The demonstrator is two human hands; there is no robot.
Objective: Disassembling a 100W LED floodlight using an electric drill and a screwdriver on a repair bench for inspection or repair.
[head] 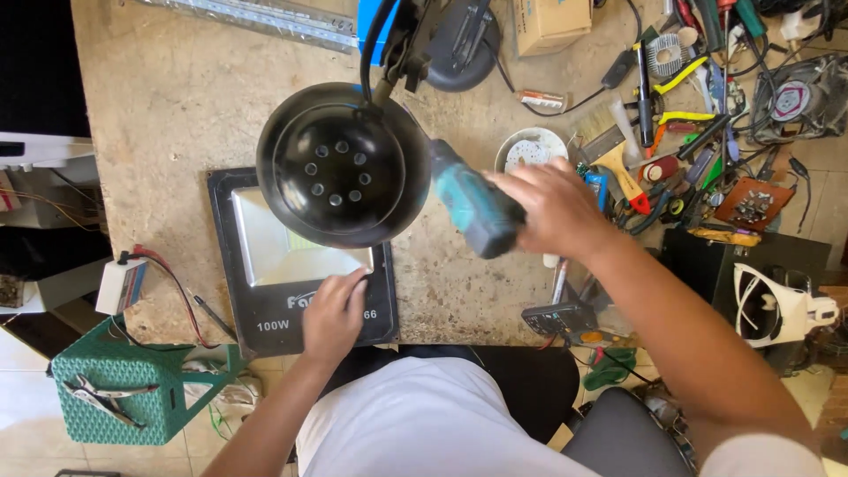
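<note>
A black flood light with a white reflector lies flat near the table's front edge. My left hand presses on its lower frame, fingers spread. My right hand grips a teal and black power screwdriver, which points left toward the flood light and is partly hidden behind a black desk lamp shade. The shade hangs above the flood light's upper right corner and hides it.
Worn stone table. Many hand tools, pliers and brushes crowd the right side. A round white disc, a cardboard box, a multimeter, a green basket with pliers at lower left.
</note>
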